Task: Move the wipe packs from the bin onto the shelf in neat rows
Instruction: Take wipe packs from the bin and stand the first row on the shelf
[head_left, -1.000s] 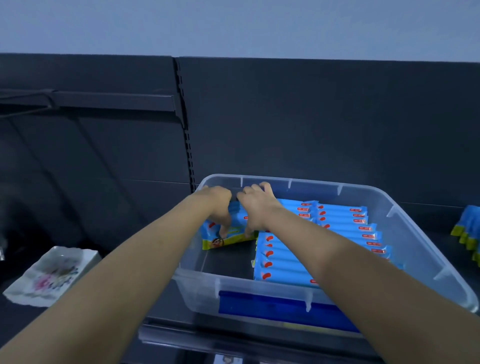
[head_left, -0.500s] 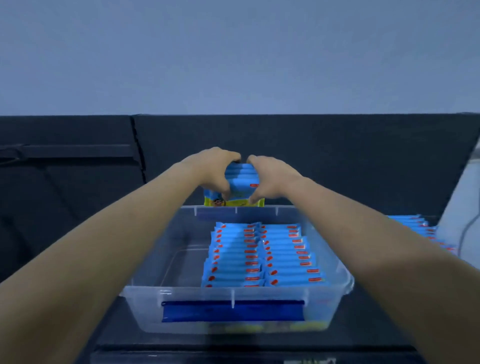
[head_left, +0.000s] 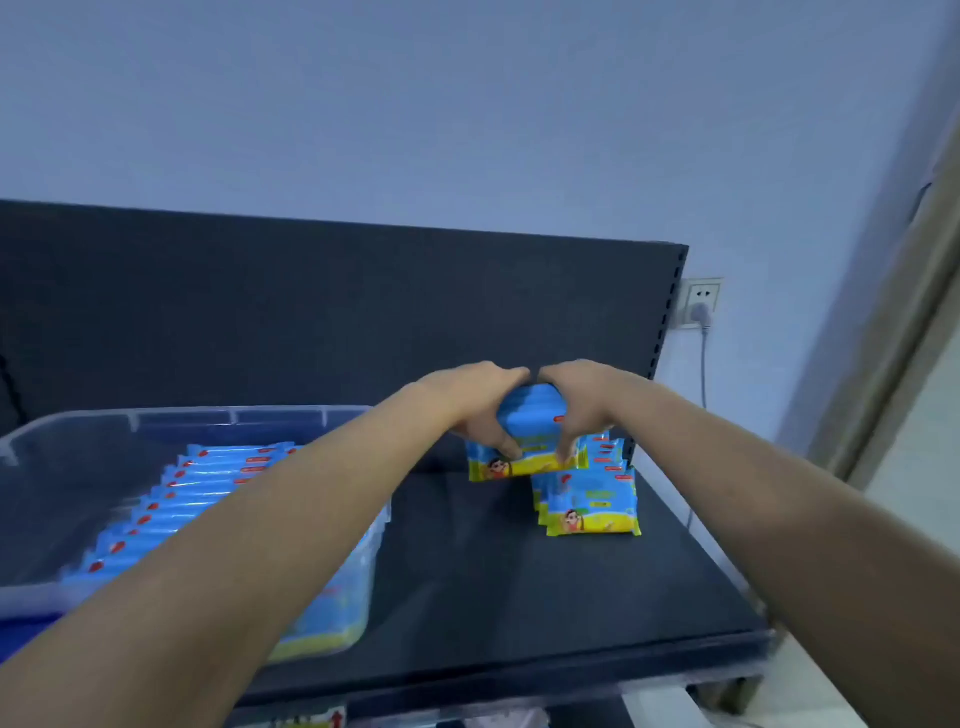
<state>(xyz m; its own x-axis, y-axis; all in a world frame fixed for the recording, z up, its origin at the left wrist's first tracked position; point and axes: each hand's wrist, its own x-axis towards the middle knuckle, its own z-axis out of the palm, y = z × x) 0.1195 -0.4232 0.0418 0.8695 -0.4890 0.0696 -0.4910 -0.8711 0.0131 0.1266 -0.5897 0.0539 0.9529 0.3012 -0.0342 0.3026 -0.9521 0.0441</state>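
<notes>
Between my left hand (head_left: 480, 410) and my right hand (head_left: 579, 408) I grip a bundle of blue and yellow wipe packs (head_left: 530, 447), upright, just above the dark shelf (head_left: 493, 582) near its back panel. A row of the same packs (head_left: 589, 501) stands on the shelf just to the right, close to the bundle. The clear plastic bin (head_left: 47, 592) sits on the shelf at the left, with several blue packs (head_left: 197, 488) standing in rows inside it.
The shelf's dark back panel (head_left: 311, 312) rises behind the hands. A wall socket with a plug and cable (head_left: 701, 306) is beyond the shelf's right end. The shelf's front edge (head_left: 519, 680) runs below my arms. Bare shelf surface lies between the bin and the standing row.
Both hands lifted the bundle out of the bin and carried it right, down to the shelf beside the standing row. The view swung right with them.
</notes>
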